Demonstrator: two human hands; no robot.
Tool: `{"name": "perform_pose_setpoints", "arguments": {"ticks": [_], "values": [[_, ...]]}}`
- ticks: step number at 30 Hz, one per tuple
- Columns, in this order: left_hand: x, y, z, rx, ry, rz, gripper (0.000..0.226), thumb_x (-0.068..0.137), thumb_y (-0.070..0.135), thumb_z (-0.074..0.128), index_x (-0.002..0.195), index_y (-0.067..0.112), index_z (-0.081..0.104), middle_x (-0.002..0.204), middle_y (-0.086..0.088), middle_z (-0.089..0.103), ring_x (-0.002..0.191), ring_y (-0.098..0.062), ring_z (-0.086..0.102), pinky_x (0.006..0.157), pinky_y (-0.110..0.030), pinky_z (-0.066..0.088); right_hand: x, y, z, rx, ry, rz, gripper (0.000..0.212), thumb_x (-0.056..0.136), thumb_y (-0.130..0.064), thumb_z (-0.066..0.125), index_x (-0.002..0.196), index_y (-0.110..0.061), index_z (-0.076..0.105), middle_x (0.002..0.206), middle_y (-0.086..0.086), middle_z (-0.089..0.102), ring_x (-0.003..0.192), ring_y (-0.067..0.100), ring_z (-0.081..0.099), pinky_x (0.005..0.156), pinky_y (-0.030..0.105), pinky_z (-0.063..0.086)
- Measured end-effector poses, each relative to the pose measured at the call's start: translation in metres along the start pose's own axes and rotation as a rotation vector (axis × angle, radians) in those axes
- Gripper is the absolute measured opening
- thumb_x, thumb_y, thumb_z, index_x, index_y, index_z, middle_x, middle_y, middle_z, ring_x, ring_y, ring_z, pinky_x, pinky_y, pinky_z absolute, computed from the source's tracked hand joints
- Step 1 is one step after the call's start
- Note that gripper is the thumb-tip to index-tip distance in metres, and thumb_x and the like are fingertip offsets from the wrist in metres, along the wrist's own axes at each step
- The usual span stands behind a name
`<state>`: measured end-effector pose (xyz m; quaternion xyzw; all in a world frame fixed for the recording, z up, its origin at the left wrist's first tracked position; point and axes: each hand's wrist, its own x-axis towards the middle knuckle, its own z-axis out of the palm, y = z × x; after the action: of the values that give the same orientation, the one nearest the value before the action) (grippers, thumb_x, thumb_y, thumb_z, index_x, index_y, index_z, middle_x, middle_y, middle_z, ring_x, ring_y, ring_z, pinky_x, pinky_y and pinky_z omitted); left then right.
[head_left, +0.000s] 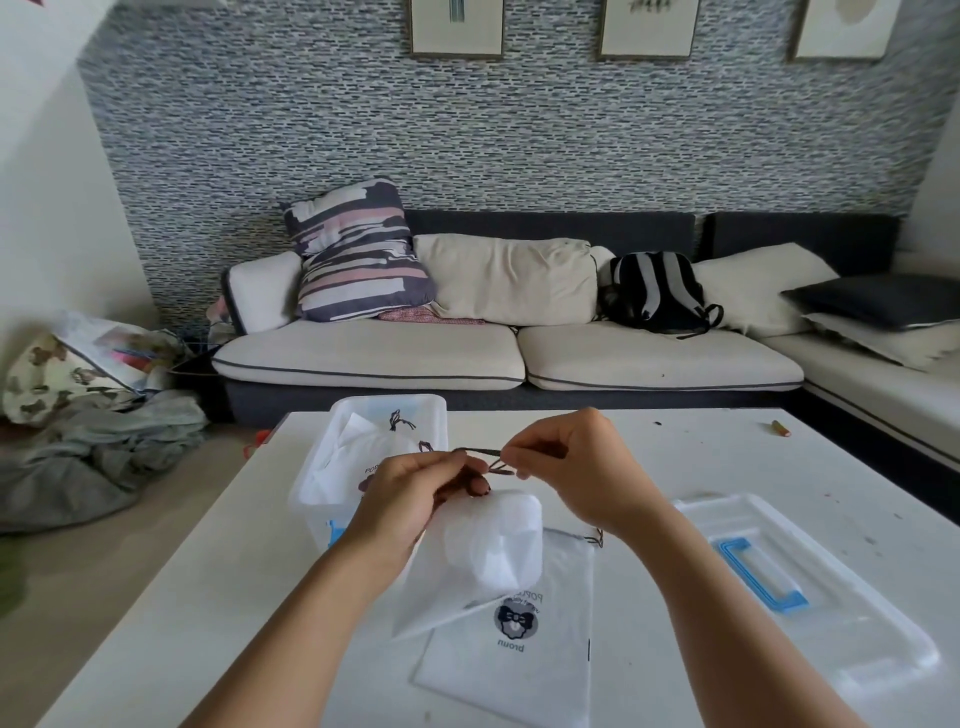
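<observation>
While hands (410, 499) (582, 478) pinch drawstring (480, 451), fingers (470, 486) curled

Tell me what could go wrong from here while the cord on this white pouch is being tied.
1. The thin cord is pinched only by the fingers of the left hand and right hand; it could slip and the tie come loose.
2. The puffed white pouch rests partly on the flat pouch; a hard tug might drag that one across the table.
</observation>
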<state>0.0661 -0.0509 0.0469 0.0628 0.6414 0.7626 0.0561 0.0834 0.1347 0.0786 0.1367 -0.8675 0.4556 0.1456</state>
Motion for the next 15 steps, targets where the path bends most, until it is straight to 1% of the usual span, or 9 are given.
{"name": "perform_pose_setpoints", "arguments": {"ticks": [2,4,5,7,8,11,15], "values": [[0.0009,0.0023,-0.0009,-0.042,0.037,-0.021,0.03,0.099,0.012,0.053,0.081,0.002,0.076,0.078,-0.017,0.071,0.077,-0.024,0.066,0.074,-0.029,0.051,0.0003,0.0031,-0.0011,0.024,-0.014,0.02,0.02,0.09,-0.015,0.072,0.07,-0.016,0.075,0.047,-0.013,0.055,0.04,0.005,0.035,0.047,0.011,0.027],[0.0017,0.0018,-0.0017,-0.036,0.065,-0.019,0.028,0.096,0.013,0.055,0.082,0.003,0.077,0.082,-0.017,0.072,0.079,-0.023,0.068,0.078,-0.031,0.051,0.0006,0.0053,0.0002,0.048,-0.04,0.037,0.018,0.09,-0.018,0.072,0.072,-0.014,0.077,0.051,-0.003,0.053,0.046,0.009,0.029,0.049,0.018,0.026],[0.0022,0.0009,-0.0023,-0.031,0.075,-0.018,0.028,0.096,0.015,0.055,0.084,0.004,0.078,0.084,-0.017,0.073,0.081,-0.023,0.068,0.079,-0.031,0.051,0.0005,0.0057,0.0008,0.064,-0.056,0.05,0.019,0.09,-0.018,0.071,0.073,-0.013,0.077,0.049,-0.003,0.048,0.047,0.011,0.028,0.049,0.018,0.026],[0.0032,-0.0003,-0.0027,-0.038,0.09,-0.015,0.027,0.095,0.017,0.055,0.087,0.004,0.078,0.086,-0.015,0.074,0.082,-0.022,0.069,0.08,-0.031,0.05,-0.0002,0.0065,0.0015,0.078,-0.089,0.078,0.02,0.091,-0.016,0.07,0.073,-0.009,0.076,0.044,-0.01,0.042,0.045,0.01,0.028,0.047,0.017,0.026],[0.0038,-0.0006,-0.0026,-0.049,0.099,-0.011,0.027,0.094,0.017,0.055,0.086,0.004,0.078,0.086,-0.015,0.073,0.081,-0.021,0.069,0.08,-0.031,0.05,-0.0008,0.007,0.002,0.077,-0.101,0.092,0.02,0.091,-0.015,0.07,0.072,-0.009,0.076,0.043,-0.01,0.042,0.044,0.01,0.029,0.047,0.017,0.026],[0.0042,-0.0011,-0.0028,-0.07,0.125,0.004,0.029,0.095,0.016,0.054,0.081,0.005,0.077,0.083,-0.016,0.073,0.078,-0.02,0.068,0.077,-0.031,0.05,-0.0024,0.0088,0.003,0.074,-0.101,0.136,0.019,0.089,-0.016,0.07,0.071,-0.011,0.075,0.048,-0.009,0.054,0.047,0.015,0.033,0.045,0.021,0.029],[0.004,-0.0018,-0.0034,-0.072,0.118,0.009,0.034,0.097,0.017,0.052,0.076,0.009,0.077,0.081,-0.015,0.072,0.077,-0.02,0.067,0.076,-0.031,0.049,0.0001,0.0113,0.0016,0.076,-0.108,0.145,0.016,0.09,-0.019,0.071,0.076,-0.012,0.075,0.052,-0.01,0.057,0.047,0.012,0.036,0.044,0.017,0.029]]}}
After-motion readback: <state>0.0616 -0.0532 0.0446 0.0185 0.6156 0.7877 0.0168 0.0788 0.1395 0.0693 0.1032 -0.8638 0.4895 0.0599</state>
